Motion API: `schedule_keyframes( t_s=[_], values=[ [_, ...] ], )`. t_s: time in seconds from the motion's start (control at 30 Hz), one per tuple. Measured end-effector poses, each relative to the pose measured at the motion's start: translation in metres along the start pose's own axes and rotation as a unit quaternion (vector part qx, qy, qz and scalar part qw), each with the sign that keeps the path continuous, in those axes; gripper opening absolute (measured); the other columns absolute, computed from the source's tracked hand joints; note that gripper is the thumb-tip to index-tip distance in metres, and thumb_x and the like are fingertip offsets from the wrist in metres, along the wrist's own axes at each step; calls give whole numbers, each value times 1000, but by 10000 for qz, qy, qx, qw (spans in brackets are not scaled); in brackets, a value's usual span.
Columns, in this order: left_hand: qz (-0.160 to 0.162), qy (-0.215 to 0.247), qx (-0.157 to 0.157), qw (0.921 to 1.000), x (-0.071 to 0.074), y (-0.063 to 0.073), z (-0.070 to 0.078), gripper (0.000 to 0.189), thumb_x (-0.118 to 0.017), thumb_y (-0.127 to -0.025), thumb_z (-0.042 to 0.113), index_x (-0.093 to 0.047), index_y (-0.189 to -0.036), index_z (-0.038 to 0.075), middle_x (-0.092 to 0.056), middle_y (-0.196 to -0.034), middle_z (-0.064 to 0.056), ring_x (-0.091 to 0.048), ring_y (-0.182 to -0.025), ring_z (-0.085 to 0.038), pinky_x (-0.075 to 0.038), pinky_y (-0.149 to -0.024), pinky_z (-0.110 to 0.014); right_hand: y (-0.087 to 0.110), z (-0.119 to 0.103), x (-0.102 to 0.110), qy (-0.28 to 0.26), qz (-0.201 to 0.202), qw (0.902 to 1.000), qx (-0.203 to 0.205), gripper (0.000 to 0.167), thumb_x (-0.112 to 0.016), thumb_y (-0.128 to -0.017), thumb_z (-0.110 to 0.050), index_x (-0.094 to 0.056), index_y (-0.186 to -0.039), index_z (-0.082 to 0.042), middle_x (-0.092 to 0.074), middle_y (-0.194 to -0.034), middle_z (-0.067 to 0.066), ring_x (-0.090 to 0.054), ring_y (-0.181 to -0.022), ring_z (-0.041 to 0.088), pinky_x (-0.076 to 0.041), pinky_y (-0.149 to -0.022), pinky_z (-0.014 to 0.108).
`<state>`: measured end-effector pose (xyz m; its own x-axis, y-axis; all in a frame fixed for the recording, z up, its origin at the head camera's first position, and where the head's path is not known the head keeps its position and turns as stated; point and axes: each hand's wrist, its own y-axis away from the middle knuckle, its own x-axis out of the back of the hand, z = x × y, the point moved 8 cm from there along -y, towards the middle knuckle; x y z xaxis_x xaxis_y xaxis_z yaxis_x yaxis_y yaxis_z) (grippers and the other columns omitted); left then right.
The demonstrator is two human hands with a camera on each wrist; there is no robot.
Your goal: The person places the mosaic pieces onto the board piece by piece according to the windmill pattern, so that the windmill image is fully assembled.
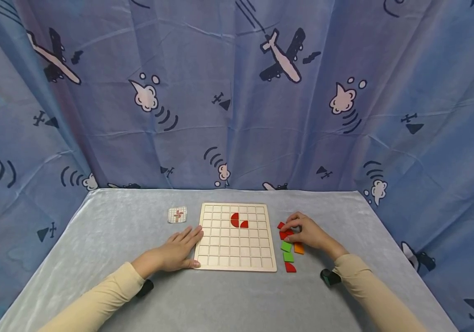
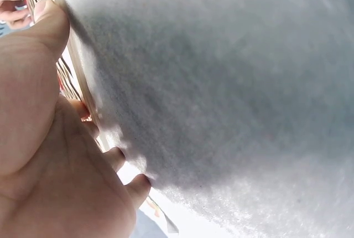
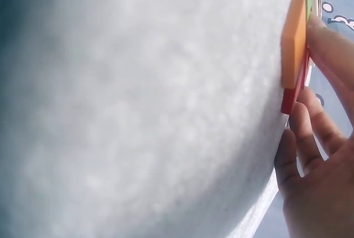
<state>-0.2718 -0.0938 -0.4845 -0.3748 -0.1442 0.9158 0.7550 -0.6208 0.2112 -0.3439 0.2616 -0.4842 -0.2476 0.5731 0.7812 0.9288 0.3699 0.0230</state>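
Red tiles [image 1: 283,235] lay right of the gridded wooden board [image 1: 232,252], near green tiles [image 1: 288,257] and an orange tile [image 1: 299,248]. The right hand [image 1: 309,232] bent its fingers over them; whether it pinched one, I could not tell. The left hand [image 1: 174,249] lay spread against the board's left edge. The tiles seemed light, stiff and sturdy, best taken by opposite edges.

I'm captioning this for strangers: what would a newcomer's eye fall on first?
Probably the blue curtain printed with airplanes, filling the background. Next, the pale grid board in the lower middle, with red shapes on its upper part and the left hand at its left edge. Then the bright red, green and orange pieces to its right, the right hand over some.
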Motion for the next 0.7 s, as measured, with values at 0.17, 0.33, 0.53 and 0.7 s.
schedule_keyframes(
  t_s=[0.17, 0.33, 0.53, 0.7],
  values=[
    [-7, 23, 5, 10000, 1, 1, 1, 87, -58, -96, 47, -18, -157, 0, -11, -167, -18, -11, -154, -43, -19, -118, -64, -1, -2, 0, 49, 38, 10000, 1, 19, -84, -79, -22, -79, -98, -22, -60, -115, 8, -52, -108, 24, -44, -93, 42],
    [-8, -10, 3, 10000, 1, 0, 1, 88, -58, -96, 48, -18, -157, 0, -11, -167, -18, -11, -154, -43, -19, -118, -64, -1, -4, 1, 52, 120, 9999, 50, 17, -84, -79, -22, -79, -95, -22, -61, -114, 7, -53, -108, 24, -44, -93, 42],
    [-41, 0, 9, 10000, 1, 1, 1, 87, -58, -96, 48, -18, -157, 1, -10, -167, -18, -10, -154, -43, -18, -118, -64, -3, -2, -1, 21, 150, 9999, 6, 17, -84, -79, -23, -80, -95, -20, -61, -112, 6, -54, -105, 22, -45, -92, 41],
    [-51, 5, -14, 10000, 1, 1, 2, 87, -57, -96, 47, -17, -158, 1, -9, -167, -18, -10, -154, -43, -18, -118, -65, -3, -1, -1, -17, 221, 9997, -101, 18, -84, -78, -23, -79, -95, -19, -62, -112, 6, -55, -106, 23, -46, -94, 42]
  ],
)
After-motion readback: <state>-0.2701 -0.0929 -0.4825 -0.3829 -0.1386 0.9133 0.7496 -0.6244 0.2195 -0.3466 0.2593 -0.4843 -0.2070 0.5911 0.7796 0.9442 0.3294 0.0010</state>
